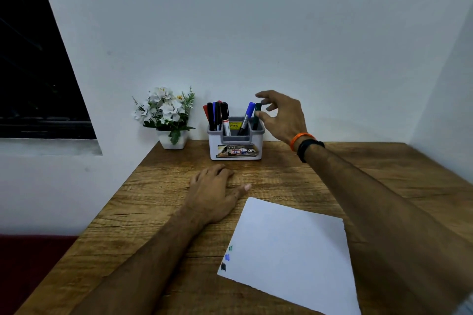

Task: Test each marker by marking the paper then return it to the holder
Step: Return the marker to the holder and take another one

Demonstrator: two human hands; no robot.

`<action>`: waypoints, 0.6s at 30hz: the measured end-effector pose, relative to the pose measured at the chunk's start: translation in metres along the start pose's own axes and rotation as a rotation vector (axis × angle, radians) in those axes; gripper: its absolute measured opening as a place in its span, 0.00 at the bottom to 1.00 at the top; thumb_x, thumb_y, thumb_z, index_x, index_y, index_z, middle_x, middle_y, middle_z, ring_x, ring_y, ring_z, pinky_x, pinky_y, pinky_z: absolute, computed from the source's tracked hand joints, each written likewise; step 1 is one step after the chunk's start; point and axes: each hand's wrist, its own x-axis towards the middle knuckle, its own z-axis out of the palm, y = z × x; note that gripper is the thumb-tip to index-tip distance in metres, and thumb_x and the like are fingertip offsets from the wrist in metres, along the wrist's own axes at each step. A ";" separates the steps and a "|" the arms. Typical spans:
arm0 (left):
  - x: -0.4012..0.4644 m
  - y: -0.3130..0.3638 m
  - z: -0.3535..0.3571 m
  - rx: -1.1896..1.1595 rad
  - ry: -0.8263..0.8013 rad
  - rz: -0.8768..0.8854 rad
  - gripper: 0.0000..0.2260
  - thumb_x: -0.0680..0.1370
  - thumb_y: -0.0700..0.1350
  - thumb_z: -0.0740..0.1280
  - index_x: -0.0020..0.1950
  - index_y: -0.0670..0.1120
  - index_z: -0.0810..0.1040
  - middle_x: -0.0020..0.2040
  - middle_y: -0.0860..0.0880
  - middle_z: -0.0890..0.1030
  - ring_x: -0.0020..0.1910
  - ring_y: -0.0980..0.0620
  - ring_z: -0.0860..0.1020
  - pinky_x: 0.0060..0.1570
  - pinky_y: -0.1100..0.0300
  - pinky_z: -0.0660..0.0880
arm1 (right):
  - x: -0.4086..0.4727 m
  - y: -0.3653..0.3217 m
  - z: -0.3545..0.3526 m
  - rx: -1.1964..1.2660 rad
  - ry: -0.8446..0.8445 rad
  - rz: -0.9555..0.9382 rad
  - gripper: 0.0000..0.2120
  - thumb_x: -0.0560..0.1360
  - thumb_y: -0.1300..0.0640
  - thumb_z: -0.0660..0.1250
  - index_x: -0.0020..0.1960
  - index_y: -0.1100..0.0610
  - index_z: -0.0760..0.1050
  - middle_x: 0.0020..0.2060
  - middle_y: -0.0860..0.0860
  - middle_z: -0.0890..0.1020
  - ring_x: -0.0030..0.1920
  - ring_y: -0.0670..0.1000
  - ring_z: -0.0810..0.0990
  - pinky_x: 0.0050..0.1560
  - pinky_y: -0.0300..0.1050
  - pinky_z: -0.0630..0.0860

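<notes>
A grey and white marker holder (pixel 235 147) stands at the back of the wooden table (pixel 158 199). Its left compartment holds several markers (pixel 217 115), red, black and blue. A blue marker (pixel 247 117) leans in the middle compartment. A dark green marker (pixel 256 115) stands in the right one. My right hand (pixel 281 117) hovers at the green marker's cap, fingers spread around it with no clear pinch. My left hand (pixel 215 192) lies flat on the table in front of the holder, holding nothing. A white paper (pixel 289 250) lies near me, with green, blue and black marks (pixel 227 257) along its left edge.
A small white pot of white artificial flowers (pixel 166 117) stands left of the holder against the wall. The table's left edge runs diagonally, with a dark red surface (pixel 33 271) below it. A dark window (pixel 30 59) is at the far left.
</notes>
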 end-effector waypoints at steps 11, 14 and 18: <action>0.000 -0.001 0.000 0.005 0.008 0.000 0.31 0.77 0.69 0.53 0.72 0.51 0.68 0.75 0.51 0.64 0.74 0.50 0.60 0.72 0.46 0.54 | 0.002 -0.043 0.037 0.075 -0.063 -0.016 0.09 0.72 0.55 0.72 0.52 0.53 0.80 0.40 0.43 0.82 0.39 0.45 0.80 0.50 0.46 0.80; 0.001 -0.002 0.003 0.006 0.017 0.009 0.31 0.76 0.69 0.53 0.72 0.52 0.68 0.74 0.50 0.65 0.73 0.49 0.61 0.72 0.44 0.56 | 0.007 -0.055 0.049 0.075 -0.106 -0.006 0.09 0.73 0.54 0.72 0.53 0.53 0.80 0.39 0.43 0.82 0.42 0.45 0.80 0.53 0.42 0.77; 0.002 -0.003 0.005 0.011 0.028 0.007 0.31 0.76 0.69 0.53 0.71 0.52 0.68 0.75 0.50 0.65 0.73 0.48 0.62 0.72 0.44 0.56 | 0.017 -0.066 0.061 0.033 -0.170 0.015 0.17 0.74 0.49 0.71 0.60 0.53 0.78 0.39 0.47 0.82 0.45 0.47 0.80 0.51 0.42 0.76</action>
